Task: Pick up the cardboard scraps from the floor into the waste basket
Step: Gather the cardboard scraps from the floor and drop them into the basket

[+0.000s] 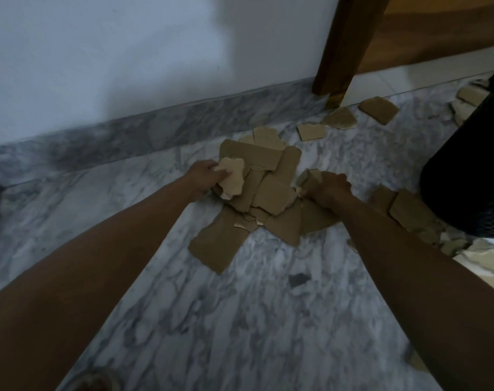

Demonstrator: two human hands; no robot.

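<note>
The left arm reaches forward from the lower left corner, bare and nearly straight, slanting up toward the middle of the marble floor (254,320). At its end the left hand (205,176) lies at the left edge of the pile of cardboard scraps (257,198), fingers curled round a pale torn scrap (231,179) that it grips and tilts up off the heap (its lighter underside faces the camera).

The pile itself sits between the two hands, a few overlapping brown pieces lying flat on the floor, with one long strip (220,238) sticking out toward the camera.

The right arm comes in from the lower right edge, also extended, angling up and left. The right hand (329,190) is knuckles-up at the right edge of the pile, fingers bent down and closed on a small folded scrap (309,176) whose top shows just beyond the knuckles.

Further scraps are scattered beyond the pile toward the wooden door frame (341,49), and more lie just right of the right hand, beside and partly behind the black mesh waste basket (471,179), which stands on the floor at the right edge. A white wall (127,52) with a grey marble skirting runs along the back.
</note>
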